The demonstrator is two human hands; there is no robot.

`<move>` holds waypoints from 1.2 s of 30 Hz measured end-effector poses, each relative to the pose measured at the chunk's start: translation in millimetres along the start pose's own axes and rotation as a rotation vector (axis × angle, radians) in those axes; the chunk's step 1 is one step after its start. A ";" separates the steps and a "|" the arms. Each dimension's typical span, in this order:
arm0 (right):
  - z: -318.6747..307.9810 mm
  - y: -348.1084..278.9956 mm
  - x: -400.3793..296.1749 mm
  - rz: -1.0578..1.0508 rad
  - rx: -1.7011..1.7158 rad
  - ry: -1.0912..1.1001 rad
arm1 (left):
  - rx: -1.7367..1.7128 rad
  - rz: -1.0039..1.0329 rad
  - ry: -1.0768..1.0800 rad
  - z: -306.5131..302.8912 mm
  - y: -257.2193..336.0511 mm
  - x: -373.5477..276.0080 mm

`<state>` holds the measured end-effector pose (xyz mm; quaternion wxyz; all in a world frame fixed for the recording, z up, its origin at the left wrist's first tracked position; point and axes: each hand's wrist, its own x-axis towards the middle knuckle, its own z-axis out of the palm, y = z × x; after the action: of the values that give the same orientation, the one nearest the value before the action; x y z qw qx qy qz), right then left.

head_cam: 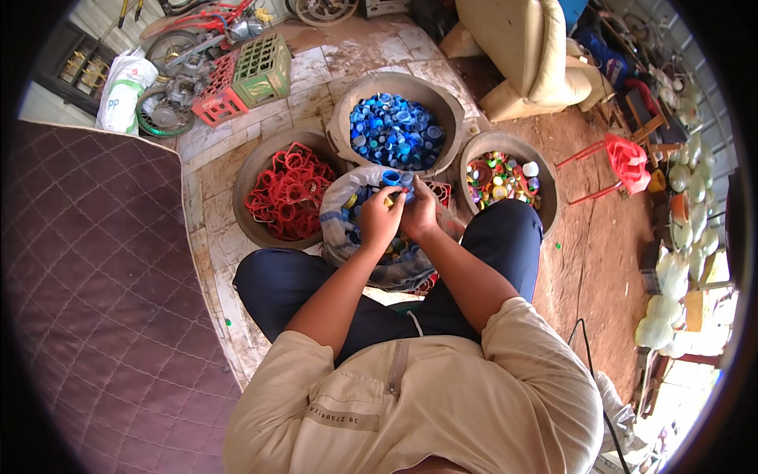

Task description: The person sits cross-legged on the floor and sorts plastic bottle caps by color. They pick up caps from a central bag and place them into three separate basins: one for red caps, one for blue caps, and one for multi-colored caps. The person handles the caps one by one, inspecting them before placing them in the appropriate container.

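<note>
My left hand (379, 220) and my right hand (420, 212) meet above an open plastic sack (343, 252) of mixed bottle caps between my knees. A yellow cap (388, 202) shows within the curled fingers of my left hand. My right hand is closed around pale blue caps (407, 179), partly hidden by the fingers. Something small and red shows at the left fingertips, too small to name. A larger blue cap (391, 177) stands just beyond the left fingers; what supports it is unclear. Past the sack sits a wide basin (364, 89) with blue caps (398, 131).
Left of the sack stands a basin (247, 172) of red plastic rings (290, 192); on the right, a basin (551, 195) of multicoloured caps (497, 183). Red (219, 106) and green crates (260, 71), an armchair (521, 53), a red stool (628, 163) and a quilted mat (106, 266) surround these.
</note>
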<state>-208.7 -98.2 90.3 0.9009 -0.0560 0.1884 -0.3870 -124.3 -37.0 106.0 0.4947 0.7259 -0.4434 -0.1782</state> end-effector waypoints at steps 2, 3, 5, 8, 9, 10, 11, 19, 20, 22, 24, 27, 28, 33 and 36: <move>-4.8 0.3 1.9 0.003 0.018 0.010 | 0.038 -0.002 -0.005 0.8 3.1 -0.2; -6.3 0.2 3.0 0.007 0.017 0.018 | 0.037 -0.017 -0.015 0.5 4.5 -0.1; -9.5 0.4 4.9 0.014 0.015 0.034 | 0.035 -0.047 -0.036 -0.8 6.8 0.1; -19.5 0.9 12.4 0.003 0.009 0.034 | -0.007 -0.116 -0.097 -0.8 7.0 3.2; -18.7 1.8 13.2 0.010 0.010 0.029 | -0.015 -0.110 -0.097 -0.4 4.4 4.5; -18.3 2.6 13.1 0.016 0.011 0.024 | -0.024 -0.104 -0.097 0.3 1.9 5.5; -18.1 3.3 12.7 0.021 0.012 0.019 | -0.033 -0.098 -0.097 1.3 -0.3 6.1; -28.1 6.6 15.3 -0.090 -0.017 0.030 | 0.041 -0.179 -0.032 9.3 10.2 8.3; -27.8 6.6 14.0 -0.078 -0.029 0.029 | 0.051 -0.182 -0.029 10.8 8.2 9.0; -31.7 7.1 18.1 -0.099 -0.010 0.039 | 0.001 -0.203 -0.043 15.8 -0.7 11.8; -26.3 8.9 17.7 -0.095 0.012 0.047 | -0.114 -0.246 -0.073 17.7 -13.7 14.4; -6.1 8.5 6.2 -0.065 0.049 0.048 | -0.411 -0.299 -0.054 17.1 -16.8 13.1; -10.1 6.3 7.6 -0.062 0.059 0.039 | -0.477 -0.375 -0.086 14.9 -10.6 12.6; -23.9 -1.0 10.9 0.037 0.110 -0.098 | -0.672 -0.680 -0.214 -8.0 28.7 8.7; -4.5 -1.4 0.3 0.097 0.086 -0.157 | -0.759 -0.698 -0.222 -15.7 19.4 8.7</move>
<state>-211.2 -99.2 86.4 0.9321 -0.0383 0.1029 -0.3450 -117.6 -37.6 131.6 0.5840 0.5770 -0.1290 -0.5562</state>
